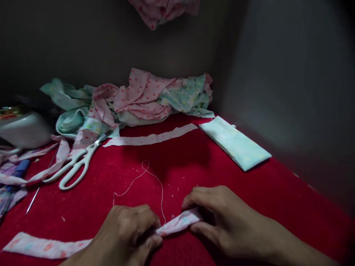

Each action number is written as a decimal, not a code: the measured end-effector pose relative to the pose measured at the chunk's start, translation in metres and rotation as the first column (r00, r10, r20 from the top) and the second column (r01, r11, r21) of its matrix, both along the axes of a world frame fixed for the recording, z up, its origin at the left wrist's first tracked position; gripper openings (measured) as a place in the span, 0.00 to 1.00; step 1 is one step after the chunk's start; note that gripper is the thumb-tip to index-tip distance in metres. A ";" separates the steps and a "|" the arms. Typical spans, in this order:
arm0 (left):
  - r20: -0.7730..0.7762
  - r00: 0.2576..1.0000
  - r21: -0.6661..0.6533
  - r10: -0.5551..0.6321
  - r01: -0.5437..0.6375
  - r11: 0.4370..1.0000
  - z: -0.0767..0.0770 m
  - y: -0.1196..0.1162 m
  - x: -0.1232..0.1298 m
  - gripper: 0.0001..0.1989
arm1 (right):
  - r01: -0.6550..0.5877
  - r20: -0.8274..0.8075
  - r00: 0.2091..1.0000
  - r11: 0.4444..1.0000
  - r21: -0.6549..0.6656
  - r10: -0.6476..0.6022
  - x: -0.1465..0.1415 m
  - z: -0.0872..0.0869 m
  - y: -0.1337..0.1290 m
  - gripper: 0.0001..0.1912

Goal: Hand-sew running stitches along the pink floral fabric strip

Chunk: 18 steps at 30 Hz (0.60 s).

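Note:
A narrow pink-and-white patterned fabric strip (179,222) stretches between my two hands over the red cloth. My left hand (133,231) is closed on the strip, pinching it between thumb and fingers, and the rest of it passes under that hand to the lower left. My right hand (219,218) grips the strip's right end between thumb and fingers. A thin white thread (161,188) rises from the fabric beside my left fingertips, loops on the cloth and comes back behind my left hand. Any needle at the fingers is hidden.
White-handled scissors (83,162) lie left, near a metal rod (33,200) and a blue item (21,169). Crumpled fabrics (146,94) line the back. Another strip (149,139) and a folded pale-green cloth (235,142) lie farther off. A white container (26,129) stands far left.

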<state>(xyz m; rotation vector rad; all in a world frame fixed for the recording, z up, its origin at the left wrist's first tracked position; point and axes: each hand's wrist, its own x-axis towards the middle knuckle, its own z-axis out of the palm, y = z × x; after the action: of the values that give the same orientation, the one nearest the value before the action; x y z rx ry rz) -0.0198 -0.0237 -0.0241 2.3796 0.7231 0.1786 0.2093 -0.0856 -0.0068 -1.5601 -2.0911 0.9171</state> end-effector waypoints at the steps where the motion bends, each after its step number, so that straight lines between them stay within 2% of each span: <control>1: 0.010 1.000 0.000 0.005 -0.005 1.000 -0.001 -0.001 0.001 0.10 | -0.007 0.003 1.000 1.000 -0.010 0.007 0.002 0.002 0.001 0.09; 5: -0.015 0.998 -0.013 0.068 -0.068 0.998 0.001 -0.003 0.003 0.10 | -0.026 0.006 1.000 0.999 -0.046 0.027 0.005 0.008 0.002 0.10; 12: -0.056 0.997 -0.016 0.052 -0.053 0.998 0.006 -0.004 0.002 0.10 | -0.055 -0.104 0.993 0.998 0.007 0.056 -0.001 0.003 -0.003 0.10; 16: -0.043 0.996 -0.031 0.076 -0.077 0.997 0.006 -0.005 0.003 0.09 | 0.062 -0.258 0.964 0.998 0.009 -0.058 -0.004 -0.004 0.007 0.04; 18: -0.023 0.995 -0.040 0.095 -0.096 0.995 0.006 -0.006 0.004 0.09 | 0.115 -0.252 0.962 0.993 0.018 -0.107 -0.002 -0.005 0.012 0.07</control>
<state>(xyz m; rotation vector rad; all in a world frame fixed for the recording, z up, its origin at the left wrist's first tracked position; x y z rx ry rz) -0.0163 -0.0295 -0.0180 2.3125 0.8432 0.1772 0.2072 -0.0732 -0.0120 -1.4449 -1.8160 0.9790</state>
